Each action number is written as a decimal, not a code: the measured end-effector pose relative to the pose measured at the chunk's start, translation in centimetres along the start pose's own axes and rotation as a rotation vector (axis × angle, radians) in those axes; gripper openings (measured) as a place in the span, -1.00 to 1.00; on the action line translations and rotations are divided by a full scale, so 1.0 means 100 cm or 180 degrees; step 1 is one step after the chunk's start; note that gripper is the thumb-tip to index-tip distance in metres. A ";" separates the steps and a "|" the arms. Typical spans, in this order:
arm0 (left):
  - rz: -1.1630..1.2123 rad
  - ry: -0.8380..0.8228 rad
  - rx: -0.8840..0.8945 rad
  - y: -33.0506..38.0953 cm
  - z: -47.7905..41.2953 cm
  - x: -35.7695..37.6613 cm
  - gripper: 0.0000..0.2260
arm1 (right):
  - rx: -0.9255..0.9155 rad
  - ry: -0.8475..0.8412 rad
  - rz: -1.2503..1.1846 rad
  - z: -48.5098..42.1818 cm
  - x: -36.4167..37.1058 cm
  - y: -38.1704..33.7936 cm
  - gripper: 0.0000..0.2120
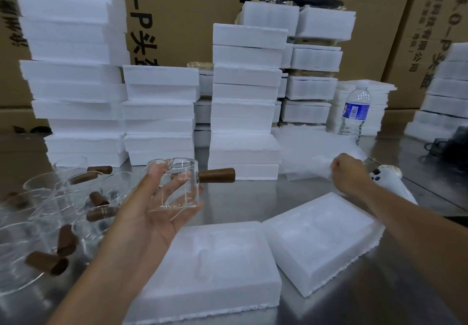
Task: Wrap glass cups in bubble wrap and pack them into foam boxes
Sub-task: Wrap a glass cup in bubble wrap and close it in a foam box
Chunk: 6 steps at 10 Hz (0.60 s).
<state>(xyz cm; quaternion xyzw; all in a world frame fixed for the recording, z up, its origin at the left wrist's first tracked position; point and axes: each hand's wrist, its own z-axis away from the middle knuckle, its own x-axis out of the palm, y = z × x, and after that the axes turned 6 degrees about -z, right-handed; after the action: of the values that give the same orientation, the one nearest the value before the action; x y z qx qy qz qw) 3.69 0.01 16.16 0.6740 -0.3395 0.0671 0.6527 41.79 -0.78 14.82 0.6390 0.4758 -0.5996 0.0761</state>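
At our far left, other glass cups [50, 210] with brown handles crowd the bench [240, 198], and stacked foam boxes [76, 84] wall off the back. Our left grip [152, 213], palm up, curls its fingers around one glass cup [177, 185] held upright above the bench. Its wooden handle [217, 175] points right, long axis about level. Nearer us, two foam halves [215, 261] lie side by side. Further right, our right grip [348, 170] is clenched on the near edge of the bubble wrap [311, 152], with a water bottle [354, 112] standing behind.

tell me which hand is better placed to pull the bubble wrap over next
Right. The right hand grips the bubble wrap edge; the left hand is occupied holding the glass cup.
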 end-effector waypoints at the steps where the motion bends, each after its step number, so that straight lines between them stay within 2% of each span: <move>1: 0.0014 -0.0029 -0.0024 0.001 0.000 0.000 -0.66 | 0.0090 0.0418 -0.1031 -0.004 -0.024 -0.021 -0.79; 2: 0.0065 -0.0016 -0.0021 0.002 0.001 0.002 -0.62 | 0.0182 0.0856 -0.2180 0.006 -0.056 -0.058 -0.69; 3: 0.0124 -0.0041 -0.0043 0.004 0.003 0.003 -0.66 | -0.0079 0.0994 -0.3211 0.018 -0.081 -0.091 -0.72; 4: 0.0307 -0.0084 -0.0028 0.005 0.002 0.001 -0.66 | -0.0548 0.0885 -0.3583 0.045 -0.101 -0.130 -0.81; 5: 0.0516 -0.0056 0.0035 0.010 0.004 0.000 -0.63 | -0.1377 0.0428 -0.3360 0.089 -0.100 -0.154 -0.82; 6: 0.0747 -0.0057 0.0132 0.013 0.004 -0.004 -0.59 | -0.2392 -0.0380 -0.3052 0.130 -0.079 -0.157 -0.74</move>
<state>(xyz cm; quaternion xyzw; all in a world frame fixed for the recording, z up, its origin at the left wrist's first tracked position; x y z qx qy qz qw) 2.56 -0.10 16.98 0.6435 -0.4204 0.1440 0.6232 23.16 -5.11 25.44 0.2484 0.8842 -0.3930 0.0445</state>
